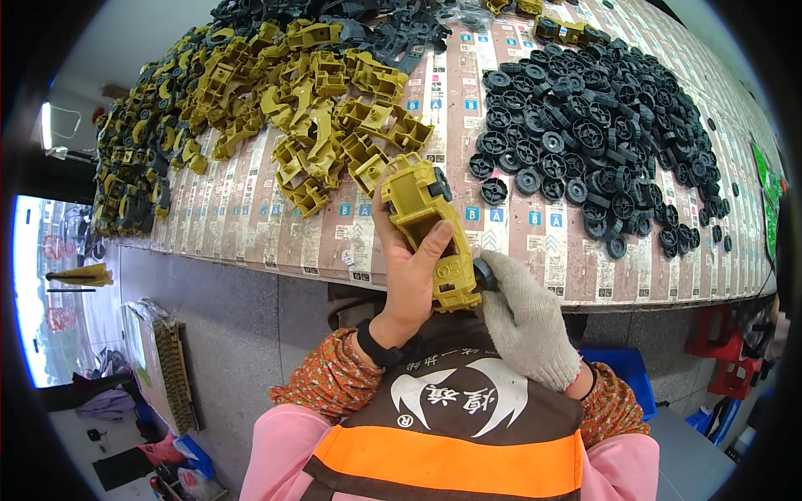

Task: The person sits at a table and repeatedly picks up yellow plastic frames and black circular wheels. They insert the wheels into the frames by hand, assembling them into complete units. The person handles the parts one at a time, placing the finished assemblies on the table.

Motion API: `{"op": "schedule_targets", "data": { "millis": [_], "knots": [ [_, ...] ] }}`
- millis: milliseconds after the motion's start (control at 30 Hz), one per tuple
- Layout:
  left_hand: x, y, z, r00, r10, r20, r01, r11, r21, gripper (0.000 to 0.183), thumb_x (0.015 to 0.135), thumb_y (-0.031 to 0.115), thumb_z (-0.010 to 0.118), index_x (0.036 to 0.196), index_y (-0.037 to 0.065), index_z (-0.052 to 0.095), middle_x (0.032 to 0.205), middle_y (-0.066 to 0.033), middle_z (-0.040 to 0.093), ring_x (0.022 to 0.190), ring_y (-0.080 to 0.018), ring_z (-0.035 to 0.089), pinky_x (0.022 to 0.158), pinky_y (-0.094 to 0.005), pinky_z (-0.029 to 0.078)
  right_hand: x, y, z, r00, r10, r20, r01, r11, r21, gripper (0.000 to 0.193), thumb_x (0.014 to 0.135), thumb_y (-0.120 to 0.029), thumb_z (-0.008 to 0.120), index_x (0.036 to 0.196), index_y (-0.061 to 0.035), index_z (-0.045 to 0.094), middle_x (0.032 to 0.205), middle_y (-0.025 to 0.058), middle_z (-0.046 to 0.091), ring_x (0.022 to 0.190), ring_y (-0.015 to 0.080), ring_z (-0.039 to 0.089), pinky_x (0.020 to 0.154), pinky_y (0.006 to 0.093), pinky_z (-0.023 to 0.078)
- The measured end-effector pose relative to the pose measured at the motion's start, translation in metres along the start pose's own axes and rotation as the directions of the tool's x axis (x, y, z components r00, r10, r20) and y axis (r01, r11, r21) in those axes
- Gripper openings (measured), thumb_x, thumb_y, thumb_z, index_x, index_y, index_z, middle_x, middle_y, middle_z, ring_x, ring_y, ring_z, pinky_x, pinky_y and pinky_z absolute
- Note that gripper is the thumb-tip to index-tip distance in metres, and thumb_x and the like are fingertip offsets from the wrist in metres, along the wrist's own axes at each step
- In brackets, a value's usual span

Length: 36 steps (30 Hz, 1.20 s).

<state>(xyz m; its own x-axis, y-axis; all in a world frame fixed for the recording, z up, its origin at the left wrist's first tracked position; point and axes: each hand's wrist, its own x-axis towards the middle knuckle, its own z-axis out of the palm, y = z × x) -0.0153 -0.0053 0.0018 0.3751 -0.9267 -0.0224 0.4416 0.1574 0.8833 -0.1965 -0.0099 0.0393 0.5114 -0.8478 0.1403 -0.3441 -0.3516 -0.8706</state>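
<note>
A yellow plastic toy truck body [423, 219] is gripped in my bare left hand [409, 280], tilted just past the table's near edge, thumb laid across its open bed. One black wheel [441, 184] sits on its upper right side. My right hand [528, 321], in a pale knitted glove, pinches another black wheel [484, 274] against the lower right side of the body. Whether that wheel is seated on its axle I cannot tell. Beyond my hands lies a heap of loose yellow truck bodies [313, 125], and to the right a wide pile of black wheels [585, 125].
The table [401, 242] is covered with printed sheeting. Dark grey plastic parts [368, 25] are heaped at the back, and yellow-and-black toy vehicles [138, 159] at the far left. A blue bin [626, 371] and a red stool [725, 351] stand below the table on the right.
</note>
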Motion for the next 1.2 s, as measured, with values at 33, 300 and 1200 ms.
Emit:
{"op": "schedule_targets", "data": {
  "millis": [33,300,1200],
  "knots": [
    [0.001,0.0,0.001,1.0,0.019,-0.017,-0.018,0.999,0.041,0.082,0.099,0.006,0.073,0.162,0.016,0.021,0.136,-0.0058,0.053,0.119,-0.0166,0.06,0.102,-0.0345,0.054,-0.001,-0.002,0.0,1.0,-0.015,-0.008,0.015,0.999,-0.03,0.046,0.092,0.001,0.062,0.138,0.0041,0.056,0.101,0.0293,0.071,0.095,0.0461,0.073,0.08,0.0464,0.059],
    [-0.014,-0.006,0.012,0.939,0.326,0.112,-0.342,0.922,0.181,0.096,0.091,0.0,0.076,0.164,0.013,0.016,0.149,-0.0097,0.043,0.132,-0.0227,0.054,0.107,-0.0388,0.05,-0.006,0.002,0.005,0.996,0.059,0.062,-0.059,0.998,-0.003,0.058,0.083,-0.009,0.069,0.137,0.0045,0.055,0.098,0.0304,0.071,0.086,0.0472,0.072,0.075,0.051,0.058],
    [0.038,0.047,-0.094,0.997,0.05,-0.054,-0.022,0.906,0.423,0.03,0.101,0.002,0.061,0.131,0.006,0.057,0.114,-0.0018,0.062,0.104,-0.0101,0.058,0.092,-0.0269,0.047,0.343,0.096,-0.18,0.887,0.462,-0.004,-0.362,0.701,0.615,0.029,0.097,-0.03,0.073,0.097,-0.0052,0.057,0.067,0.0064,0.053,0.042,0.0156,0.045,0.038,0.0305,0.032]
  ]
}}
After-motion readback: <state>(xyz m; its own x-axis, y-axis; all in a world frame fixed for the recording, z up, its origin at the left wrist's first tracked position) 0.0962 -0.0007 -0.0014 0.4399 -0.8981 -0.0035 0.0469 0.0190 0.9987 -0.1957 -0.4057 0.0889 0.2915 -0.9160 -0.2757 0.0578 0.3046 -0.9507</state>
